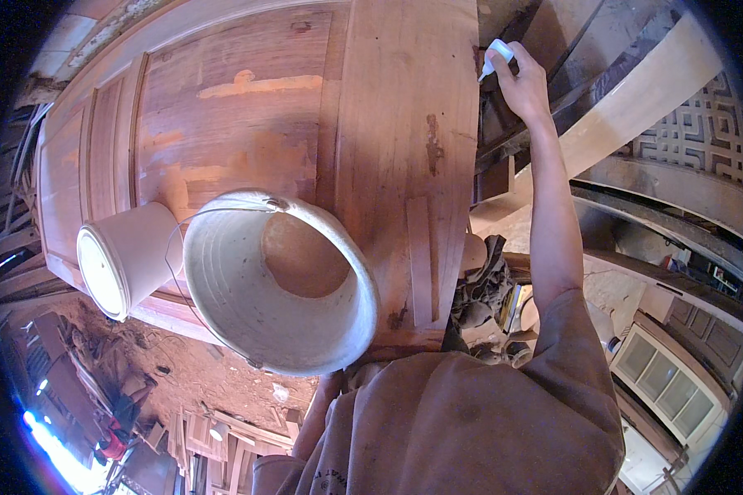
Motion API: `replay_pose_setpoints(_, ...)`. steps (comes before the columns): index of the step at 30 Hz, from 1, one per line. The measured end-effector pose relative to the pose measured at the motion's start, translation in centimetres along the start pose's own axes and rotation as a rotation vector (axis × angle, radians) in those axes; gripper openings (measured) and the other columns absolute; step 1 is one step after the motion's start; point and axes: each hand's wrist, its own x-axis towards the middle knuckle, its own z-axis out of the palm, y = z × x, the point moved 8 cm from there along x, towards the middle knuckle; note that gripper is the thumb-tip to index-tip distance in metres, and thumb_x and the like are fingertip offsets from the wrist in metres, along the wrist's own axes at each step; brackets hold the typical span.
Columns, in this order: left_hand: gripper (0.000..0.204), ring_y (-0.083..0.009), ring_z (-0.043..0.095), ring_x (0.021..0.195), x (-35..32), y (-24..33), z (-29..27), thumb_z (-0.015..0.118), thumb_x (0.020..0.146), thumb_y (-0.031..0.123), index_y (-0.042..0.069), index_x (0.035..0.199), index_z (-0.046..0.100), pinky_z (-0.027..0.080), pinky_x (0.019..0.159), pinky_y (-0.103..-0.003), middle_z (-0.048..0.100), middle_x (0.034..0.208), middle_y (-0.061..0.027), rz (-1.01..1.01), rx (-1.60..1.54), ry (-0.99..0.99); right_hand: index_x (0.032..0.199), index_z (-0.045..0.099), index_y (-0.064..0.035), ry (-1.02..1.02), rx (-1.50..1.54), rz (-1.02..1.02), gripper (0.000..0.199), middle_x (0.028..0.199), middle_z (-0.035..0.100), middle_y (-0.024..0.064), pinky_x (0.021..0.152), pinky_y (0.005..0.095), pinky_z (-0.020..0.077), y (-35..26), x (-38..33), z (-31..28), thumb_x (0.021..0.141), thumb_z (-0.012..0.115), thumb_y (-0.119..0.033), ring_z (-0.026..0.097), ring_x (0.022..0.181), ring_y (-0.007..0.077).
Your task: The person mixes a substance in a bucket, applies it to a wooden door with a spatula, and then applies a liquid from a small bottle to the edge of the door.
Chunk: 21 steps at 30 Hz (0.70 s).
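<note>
My right arm stretches far out to the right, and its hand (527, 87) is closed round a small white squeeze bottle (500, 53) with a narrow nozzle. The nozzle slants down and left, close to the right edge of a large reddish-brown wooden panelled door (388, 107); whether it touches the edge I cannot tell. Pale orange filler patches (260, 86) mark the door's panel. Part of my left forearm (315, 417) shows low in the middle, and the big bucket hides where its hand would be.
On the door stand a large off-white bucket (210, 289) with a wire handle and a smaller white lidded pail (136, 247). A thin wooden strip (420, 260) lies near the door's right edge. Beams (627, 91) and a glazed frame (667, 381) are at right; wood scraps (202, 436) lie lower left.
</note>
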Motion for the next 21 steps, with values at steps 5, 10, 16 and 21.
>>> replay_pose_setpoints(5, 0.053, -0.0261, 0.046, 0.124, 0.4, -2.0, -1.0, 0.057, 0.097, 0.043, 0.008, 0.137, 0.050, 0.041, 0.106, -0.041, 0.052, 0.138, -0.0079, -0.203, -0.414, 0.080, 0.098, 0.063, -0.0028, -0.011, -0.015, 0.018, 0.033, 0.086, 0.068, 0.0207, 0.074, 0.0414, 0.0519, -0.4, 0.1, -0.1, 0.093, 0.066, -0.035, 0.067, 0.082, 0.0389)
replay_pose_setpoints(10, 0.062, -0.0258, 0.046, 0.128, 1.7, -5.0, -1.8, 0.054, 0.096, 0.056, 0.014, 0.141, 0.046, 0.044, 0.105, -0.044, 0.050, 0.142, -0.0038, -0.270, -0.543, 0.063, 0.097, 0.062, -0.0027, -0.018, -0.013, 0.032, 0.033, 0.086, 0.068, 0.0209, 0.073, 0.0420, 0.0518, -0.1, -0.1, 0.0, 0.093, 0.066, -0.035, 0.067, 0.082, 0.0394)
replay_pose_setpoints(16, 0.044, -0.0263, 0.048, 0.121, 1.2, -7.0, -2.0, 0.053, 0.101, 0.032, 0.002, 0.133, 0.053, 0.036, 0.108, -0.040, 0.056, 0.133, -0.0142, 0.075, 0.152, -0.058, 0.099, 0.062, -0.0022, 0.016, -0.008, -0.017, 0.034, 0.089, 0.068, 0.0215, 0.075, 0.0427, 0.0521, -0.1, 0.2, -0.1, 0.093, 0.065, -0.035, 0.067, 0.085, 0.0403)
replay_pose_setpoints(21, 0.043, -0.0270, 0.050, 0.116, 0.9, -3.4, -1.3, 0.057, 0.099, 0.031, 0.003, 0.131, 0.055, 0.040, 0.104, -0.041, 0.057, 0.131, -0.0148, 0.087, 0.200, -0.001, 0.100, 0.062, -0.0019, 0.038, -0.039, -0.032, 0.034, 0.089, 0.068, 0.0214, 0.076, 0.0433, 0.0521, 0.6, 0.1, -0.2, 0.093, 0.065, -0.035, 0.067, 0.086, 0.0403)
